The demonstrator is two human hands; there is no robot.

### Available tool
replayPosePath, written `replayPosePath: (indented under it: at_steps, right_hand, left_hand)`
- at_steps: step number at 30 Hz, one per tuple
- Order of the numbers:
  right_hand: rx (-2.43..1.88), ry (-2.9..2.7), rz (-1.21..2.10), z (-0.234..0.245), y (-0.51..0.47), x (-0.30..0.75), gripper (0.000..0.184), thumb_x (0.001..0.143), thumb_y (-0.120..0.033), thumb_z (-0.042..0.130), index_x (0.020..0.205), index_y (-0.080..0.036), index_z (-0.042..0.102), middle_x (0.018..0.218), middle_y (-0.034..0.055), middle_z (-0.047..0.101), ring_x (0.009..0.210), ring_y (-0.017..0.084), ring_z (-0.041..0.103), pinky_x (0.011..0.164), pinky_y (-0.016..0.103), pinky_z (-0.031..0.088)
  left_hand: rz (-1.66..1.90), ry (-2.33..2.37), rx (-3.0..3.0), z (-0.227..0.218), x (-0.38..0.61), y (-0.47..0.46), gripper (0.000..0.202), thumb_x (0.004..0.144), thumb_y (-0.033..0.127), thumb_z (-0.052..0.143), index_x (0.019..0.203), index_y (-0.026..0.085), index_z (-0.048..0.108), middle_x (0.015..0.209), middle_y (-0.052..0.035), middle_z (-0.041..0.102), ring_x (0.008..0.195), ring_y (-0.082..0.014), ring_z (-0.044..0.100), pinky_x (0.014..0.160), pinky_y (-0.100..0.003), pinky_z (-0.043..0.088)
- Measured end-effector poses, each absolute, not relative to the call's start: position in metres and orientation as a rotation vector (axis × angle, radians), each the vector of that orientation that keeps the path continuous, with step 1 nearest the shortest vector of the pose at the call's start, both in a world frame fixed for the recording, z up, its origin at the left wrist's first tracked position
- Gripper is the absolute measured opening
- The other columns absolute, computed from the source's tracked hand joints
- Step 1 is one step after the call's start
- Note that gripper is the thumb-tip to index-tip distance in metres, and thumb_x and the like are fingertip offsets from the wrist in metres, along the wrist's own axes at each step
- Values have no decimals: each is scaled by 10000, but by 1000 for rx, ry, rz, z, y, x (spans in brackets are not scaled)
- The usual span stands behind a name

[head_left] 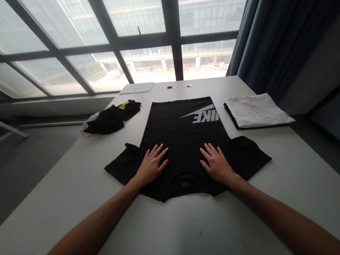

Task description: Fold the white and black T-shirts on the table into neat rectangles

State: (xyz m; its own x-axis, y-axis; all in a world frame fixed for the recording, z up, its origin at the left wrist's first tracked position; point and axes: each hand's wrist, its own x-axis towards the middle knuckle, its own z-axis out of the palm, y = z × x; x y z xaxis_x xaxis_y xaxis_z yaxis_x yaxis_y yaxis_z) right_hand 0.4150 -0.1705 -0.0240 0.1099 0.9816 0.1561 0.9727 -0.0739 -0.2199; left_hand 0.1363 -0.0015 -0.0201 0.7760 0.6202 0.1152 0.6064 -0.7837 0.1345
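A black T-shirt [183,144] with a white printed logo lies spread flat on the white table, its neckline towards me and its hem towards the window. The print, at the far right of the shirt, reads upside down from here. My left hand [152,164] rests palm down on the upper part of the shirt, near the left sleeve, fingers spread. On the other side, my right hand [216,162] lies flat on the fabric beside the right sleeve, its fingers also apart. Neither hand grips the cloth.
Folded white cloth [258,110] lies on something dark at the table's right. Crumpled black clothing with a yellow patch [109,119] is at the left edge. White sheets [137,88] lie at the far left corner of the table [66,198]. Beyond are windows and a blue curtain [269,41].
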Motion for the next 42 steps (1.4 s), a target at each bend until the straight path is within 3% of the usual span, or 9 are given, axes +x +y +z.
replayPosePath:
  at_steps: [6,10,16,42]
  right_hand:
    - [-2121,-1930,24,-22,-172,414,549,999,-386,451,1498,-157,474,1605,160,368,1500,306,297,1200,543,253]
    - [-2020,-1900,-129,-13,-173,410,483,987,-286,467,1446,-149,535,1578,154,418,1491,295,319,1212,539,236]
    - [-1897,-1922,-99,-15,-174,409,480,988,-271,469,1452,-162,528,1573,134,431,1482,272,342,1209,505,280]
    - [-1916,-1948,22,-27,-172,411,455,967,-274,496,1399,-162,583,1529,140,492,1440,287,412,1199,502,310]
  left_hand:
    - [289,958,2885,-10,137,-5,552,1015,450,468,1536,273,418,1630,-62,321,1512,-315,260,1211,-587,246]
    - [380,630,2943,7,140,-22,578,1017,382,480,1569,267,351,1640,-59,298,1522,-287,238,1236,-548,215]
    - [84,321,2920,7,143,-36,660,1001,458,538,1593,347,266,1669,-24,208,1539,-305,164,1238,-565,165]
    - [39,330,2908,5,143,-34,669,998,493,531,1593,366,255,1678,-11,171,1541,-302,161,1244,-552,130]
